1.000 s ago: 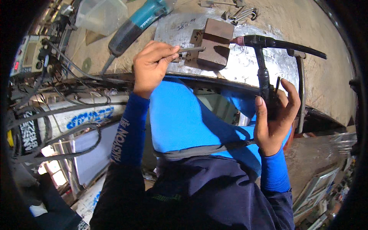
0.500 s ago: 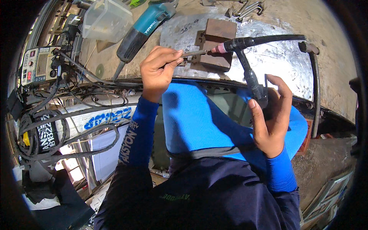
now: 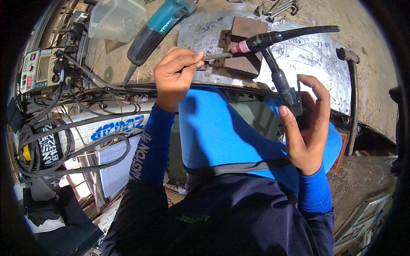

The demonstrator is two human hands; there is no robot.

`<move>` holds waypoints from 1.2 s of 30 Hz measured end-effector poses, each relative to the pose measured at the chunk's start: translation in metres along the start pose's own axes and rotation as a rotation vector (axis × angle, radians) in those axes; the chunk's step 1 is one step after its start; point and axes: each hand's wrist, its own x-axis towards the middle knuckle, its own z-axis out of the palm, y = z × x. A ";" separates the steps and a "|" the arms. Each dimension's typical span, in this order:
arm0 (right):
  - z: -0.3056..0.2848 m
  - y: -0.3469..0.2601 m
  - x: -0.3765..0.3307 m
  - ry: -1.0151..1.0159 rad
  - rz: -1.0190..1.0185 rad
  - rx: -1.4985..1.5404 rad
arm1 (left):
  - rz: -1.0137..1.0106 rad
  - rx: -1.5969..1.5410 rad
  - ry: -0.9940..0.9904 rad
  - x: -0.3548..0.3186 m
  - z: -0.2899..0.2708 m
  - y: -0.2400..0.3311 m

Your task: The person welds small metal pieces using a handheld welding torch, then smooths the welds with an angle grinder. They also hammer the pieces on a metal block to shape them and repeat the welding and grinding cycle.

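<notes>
My left hand [image 3: 176, 77] is closed, pinching a short, narrow grey metal strip [image 3: 218, 56] between thumb and fingertips. The strip points right, toward a TIG welding torch [image 3: 270, 64] with a pink nozzle [image 3: 241, 47] and a long black back cap. My right hand [image 3: 311, 136] grips the torch by its black handle, thumb on one side and fingers on the other. Nozzle tip and strip end lie very close together; whether they touch I cannot tell. Beneath them, two brown blocks [image 3: 244, 66] rest on a silver metal plate [image 3: 198, 30] covered with handwritten marks.
A teal and black angle grinder [image 3: 156, 34] lies left of the plate, beside a clear plastic bin [image 3: 117, 21]. Farther left stand a welding machine [image 3: 42, 70] and coiled black cables [image 3: 72, 170] over a white cylinder [image 3: 85, 134]. Bent metal rods [image 3: 282, 8] lie at the back.
The torch has tilted slightly, its back cap swinging farther from me and its nozzle shifting a little left over the blocks. Both hands keep their holds. The whole view has shifted slightly.
</notes>
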 end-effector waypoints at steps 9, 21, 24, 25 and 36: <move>0.003 0.000 0.001 0.004 -0.032 -0.023 | 0.004 0.012 0.003 0.001 0.000 0.001; -0.008 0.009 0.007 -0.034 -0.115 -0.142 | -0.008 -0.003 0.002 0.001 0.001 0.002; -0.012 0.005 0.012 -0.069 -0.053 -0.094 | -0.001 0.004 0.001 0.001 0.000 0.002; -0.013 0.008 0.014 -0.066 -0.078 -0.092 | -0.007 -0.005 0.012 0.002 0.001 0.002; -0.023 0.012 0.023 -0.156 -0.218 -0.252 | -0.001 -0.004 0.030 0.003 0.002 0.002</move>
